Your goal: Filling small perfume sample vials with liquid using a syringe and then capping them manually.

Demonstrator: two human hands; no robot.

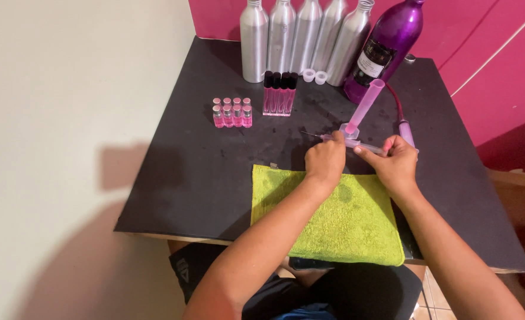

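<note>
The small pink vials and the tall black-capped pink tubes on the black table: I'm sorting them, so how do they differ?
The small pink vials are short, with pale pinkish caps, and stand in a two-row cluster. The tall black-capped pink tubes are much taller and slimmer, with dark caps, in a single tight row. Both groups hold pink liquid, stand upright on the black table, and neither hand touches them.

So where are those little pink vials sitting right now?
The small pink vials stand in a cluster on the left part of the black table, just left of the taller pink tubes and in front of the silver bottles.
</note>
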